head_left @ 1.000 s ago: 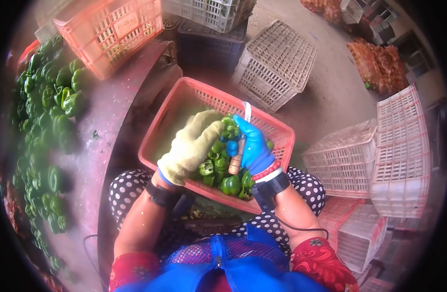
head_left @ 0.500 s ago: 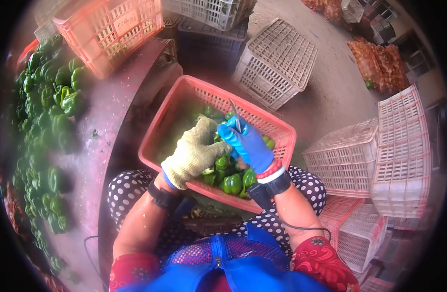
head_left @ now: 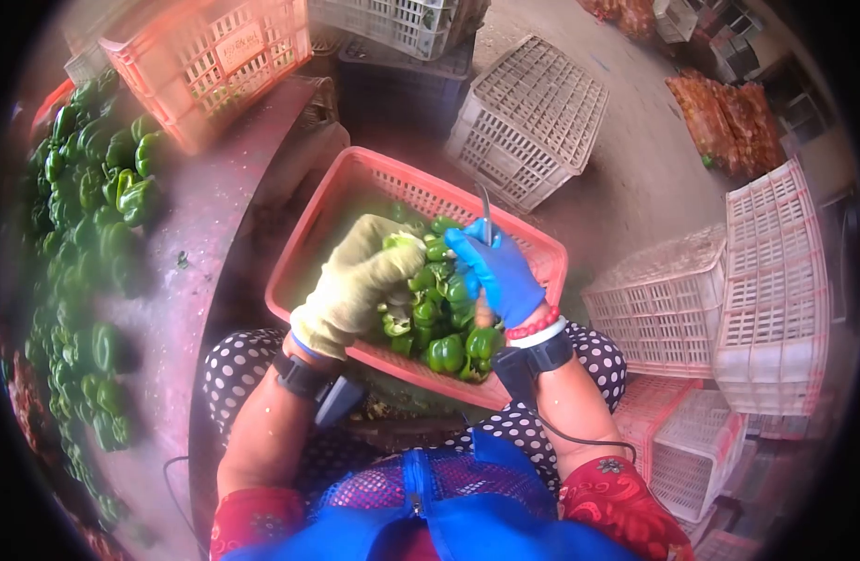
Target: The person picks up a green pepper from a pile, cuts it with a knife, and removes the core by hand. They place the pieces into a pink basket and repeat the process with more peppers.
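Observation:
My left hand (head_left: 350, 285), in a cream knitted glove, is closed over the pink basket (head_left: 303, 220). A green pepper (head_left: 404, 241), pale on its visible side, shows at its fingertips; the rest is hidden by the glove. To its right, my right hand (head_left: 501, 271) wears a blue glove with a fingertip bare. Its fingers are wrapped round a small knife (head_left: 487, 213) with the thin, curved metal blade pointing up and away from me; the handle is hidden. Beneath both hands, several green peppers (head_left: 446, 353) lie in the basket, some showing pale cut parts.
A heap of green peppers (head_left: 102, 243) covers the left side of a pinkish tabletop (head_left: 201, 206). An orange crate (head_left: 215, 65) stands at its far end. A pale crate (head_left: 533, 117) lies beyond the basket. More crates (head_left: 771, 290) are stacked at right, with filled orange-red sacks (head_left: 724, 117) farther back.
My hands have moved apart: the left toward me and leftward, the right slightly right. The knife blade has turned more upright. A pale part of the pepper now shows at my left fingertips.

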A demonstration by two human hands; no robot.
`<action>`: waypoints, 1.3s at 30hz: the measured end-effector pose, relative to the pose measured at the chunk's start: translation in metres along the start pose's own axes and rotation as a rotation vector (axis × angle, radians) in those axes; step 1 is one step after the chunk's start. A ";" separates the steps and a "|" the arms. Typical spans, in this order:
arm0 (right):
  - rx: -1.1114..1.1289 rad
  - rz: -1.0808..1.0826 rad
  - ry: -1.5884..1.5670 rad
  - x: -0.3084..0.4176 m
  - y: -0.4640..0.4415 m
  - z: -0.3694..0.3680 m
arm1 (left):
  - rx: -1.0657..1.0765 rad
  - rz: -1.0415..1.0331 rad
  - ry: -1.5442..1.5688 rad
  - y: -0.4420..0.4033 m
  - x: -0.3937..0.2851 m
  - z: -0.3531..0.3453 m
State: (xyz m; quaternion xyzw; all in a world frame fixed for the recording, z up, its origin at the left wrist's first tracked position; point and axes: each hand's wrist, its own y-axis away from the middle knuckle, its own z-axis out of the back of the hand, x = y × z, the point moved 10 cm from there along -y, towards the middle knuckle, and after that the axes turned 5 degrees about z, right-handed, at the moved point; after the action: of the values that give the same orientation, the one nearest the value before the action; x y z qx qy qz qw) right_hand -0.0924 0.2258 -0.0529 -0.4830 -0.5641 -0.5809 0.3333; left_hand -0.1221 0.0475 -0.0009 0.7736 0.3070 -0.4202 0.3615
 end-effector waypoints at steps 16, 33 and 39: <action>0.193 0.051 -0.267 -0.016 0.002 -0.056 | -0.224 0.068 0.003 -0.003 0.026 0.006; 0.111 0.368 0.035 0.012 0.002 -0.045 | -0.177 0.097 -0.139 -0.010 0.024 0.006; 0.092 0.663 0.295 0.008 0.005 -0.051 | -0.233 -0.016 -0.335 -0.014 0.021 0.015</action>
State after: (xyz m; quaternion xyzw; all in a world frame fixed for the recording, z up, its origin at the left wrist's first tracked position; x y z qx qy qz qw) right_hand -0.1001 0.1761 -0.0391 -0.5352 -0.3482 -0.4785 0.6027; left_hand -0.1297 0.0467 -0.0287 0.6433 0.2952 -0.5077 0.4912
